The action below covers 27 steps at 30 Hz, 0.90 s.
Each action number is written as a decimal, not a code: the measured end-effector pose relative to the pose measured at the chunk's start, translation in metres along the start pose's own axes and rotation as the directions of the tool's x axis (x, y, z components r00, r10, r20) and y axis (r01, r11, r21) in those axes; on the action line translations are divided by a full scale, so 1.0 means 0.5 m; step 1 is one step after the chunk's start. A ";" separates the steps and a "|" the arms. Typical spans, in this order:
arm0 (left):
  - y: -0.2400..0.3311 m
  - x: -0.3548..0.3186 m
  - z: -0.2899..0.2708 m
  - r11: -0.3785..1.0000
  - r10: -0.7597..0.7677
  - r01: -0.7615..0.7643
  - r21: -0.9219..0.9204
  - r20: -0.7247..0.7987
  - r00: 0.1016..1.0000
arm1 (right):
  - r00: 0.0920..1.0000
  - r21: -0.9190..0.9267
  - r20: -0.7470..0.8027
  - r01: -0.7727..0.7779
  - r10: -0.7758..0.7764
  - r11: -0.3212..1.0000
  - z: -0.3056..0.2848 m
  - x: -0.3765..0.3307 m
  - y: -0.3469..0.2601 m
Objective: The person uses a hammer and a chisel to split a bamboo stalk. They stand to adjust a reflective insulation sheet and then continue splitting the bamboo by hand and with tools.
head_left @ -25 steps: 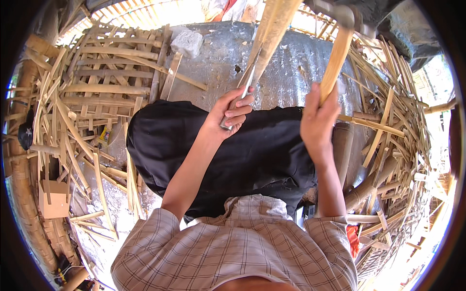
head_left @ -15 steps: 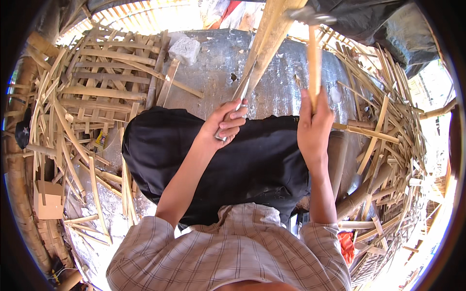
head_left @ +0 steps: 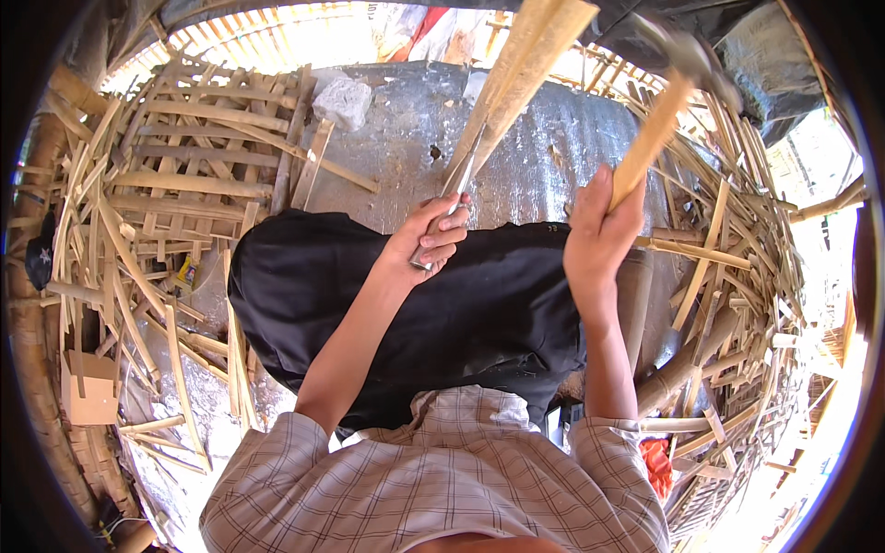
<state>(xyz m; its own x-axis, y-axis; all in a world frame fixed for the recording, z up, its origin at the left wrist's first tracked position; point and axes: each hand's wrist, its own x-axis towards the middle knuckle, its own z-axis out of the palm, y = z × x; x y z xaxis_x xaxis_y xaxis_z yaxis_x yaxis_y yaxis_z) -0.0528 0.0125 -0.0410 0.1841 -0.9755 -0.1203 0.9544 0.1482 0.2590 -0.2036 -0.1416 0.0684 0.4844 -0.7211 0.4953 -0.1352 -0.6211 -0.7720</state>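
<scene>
My left hand (head_left: pixel 426 238) is closed around the grip of a slim metal chisel (head_left: pixel 471 164), whose blade lies against the near end of a thick bamboo piece (head_left: pixel 527 78). The tip is hard to make out there. That bamboo rises away from me past the top of the view, with a lengthwise groove or split along it. In my right hand (head_left: pixel 601 235) is a hammer (head_left: pixel 651 140), gripped by its wooden handle. Its dark metal head is blurred and tilted up to the right, apart from both chisel and bamboo.
Black cloth (head_left: pixel 406 313) covers my lap. Ahead lies a worn grey sheet (head_left: pixel 396 138) with a pale stone block (head_left: pixel 343 100) on it. Bamboo strips (head_left: pixel 198 189) lie stacked at left, and more strips (head_left: pixel 728 267) crowd the right. A cardboard box (head_left: pixel 89 387) stands at far left.
The hammer has swung to the right, away from the bamboo, its handle now slanting outward. My left hand and the chisel have stayed nearly in place.
</scene>
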 end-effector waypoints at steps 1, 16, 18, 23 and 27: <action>0.007 0.003 0.003 1.000 0.006 -0.006 -0.020 -0.011 1.000 | 0.997 0.116 -0.080 0.003 0.006 0.993 0.010 -0.013 0.032; 0.015 0.019 -0.004 0.999 0.000 0.001 0.043 -0.046 0.999 | 0.962 -0.316 0.274 0.076 0.014 0.946 0.035 -0.051 0.102; 0.011 0.021 -0.020 0.998 0.002 0.004 0.063 -0.083 0.997 | 0.886 -0.405 0.463 0.189 0.023 0.894 0.026 -0.052 0.119; 0.014 0.000 -0.044 0.998 0.021 -0.018 0.055 -0.050 0.999 | 0.954 -0.269 0.299 0.077 0.008 0.960 0.005 0.018 -0.039; 0.009 0.027 -0.028 0.999 0.004 -0.003 0.039 -0.030 1.000 | 0.989 -0.275 0.098 0.135 -0.112 0.952 0.028 -0.015 0.017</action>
<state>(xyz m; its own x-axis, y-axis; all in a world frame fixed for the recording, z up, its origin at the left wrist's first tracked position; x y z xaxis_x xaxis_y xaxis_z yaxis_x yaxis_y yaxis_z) -0.0428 0.0024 -0.0548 0.1948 -0.9697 -0.1476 0.9440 0.1444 0.2968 -0.1961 -0.1372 0.0525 0.5789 -0.6134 0.5373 -0.3009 -0.7731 -0.5583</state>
